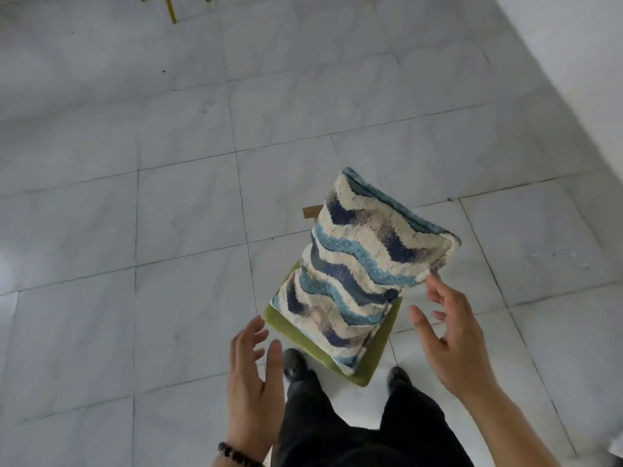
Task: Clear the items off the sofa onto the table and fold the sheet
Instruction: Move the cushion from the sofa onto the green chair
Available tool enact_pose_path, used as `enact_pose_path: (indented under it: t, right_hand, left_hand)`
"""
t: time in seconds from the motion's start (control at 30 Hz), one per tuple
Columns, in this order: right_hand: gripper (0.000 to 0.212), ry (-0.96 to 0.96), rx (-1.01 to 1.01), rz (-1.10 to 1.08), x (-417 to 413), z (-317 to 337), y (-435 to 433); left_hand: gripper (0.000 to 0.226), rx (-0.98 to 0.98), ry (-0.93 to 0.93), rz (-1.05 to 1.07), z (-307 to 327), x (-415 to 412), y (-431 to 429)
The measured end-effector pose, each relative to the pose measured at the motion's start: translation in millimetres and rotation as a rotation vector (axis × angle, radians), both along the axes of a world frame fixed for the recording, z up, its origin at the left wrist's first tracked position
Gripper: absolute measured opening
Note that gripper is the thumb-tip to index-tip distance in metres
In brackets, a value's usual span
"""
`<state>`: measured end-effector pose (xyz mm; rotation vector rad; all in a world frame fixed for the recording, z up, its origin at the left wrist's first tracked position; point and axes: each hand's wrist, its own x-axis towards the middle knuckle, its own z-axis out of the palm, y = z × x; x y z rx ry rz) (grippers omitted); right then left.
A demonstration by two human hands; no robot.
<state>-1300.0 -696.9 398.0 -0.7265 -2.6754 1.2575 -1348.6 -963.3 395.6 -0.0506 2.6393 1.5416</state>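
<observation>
Blue-waved and tufted, the cushion (360, 267) stood on end on a green seat (382, 345), tilted back as if leaning for support. The left hand (253, 379) and right hand (448, 338) hovered spread beside it, gripping nothing, probably guarding against a topple.

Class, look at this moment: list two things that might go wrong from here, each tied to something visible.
1. The cushion stands tilted on the small green seat. The left hand and right hand are open and hold nothing, so it may topple onto the tiled floor.
2. A shoe sits close by the seat; a step forward might knock it.
</observation>
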Motion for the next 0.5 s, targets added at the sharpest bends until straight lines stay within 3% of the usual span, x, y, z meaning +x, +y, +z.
enact_pose_path:
  t: [0.2, 0.43, 0.5]
  right_hand:
    - [0.062, -0.143, -0.028, -0.249, -59.0, -53.0, -17.5]
    - [0.129, -0.312, -0.441, -0.742, -126.6, -144.1, 6.6]
    - [0.135, -0.264, -0.471, -0.765, -133.7, -167.3, 13.3]
  left_hand:
    - [0.043, -0.026, -0.036, -0.258, -58.2, -145.9, 26.7]
    - [0.08, -0.252, -0.142, -0.59, -165.3, -251.0, 107.2]
    - [0.094, -0.234, -0.262, -0.64, -183.3, -255.5, 130.5]
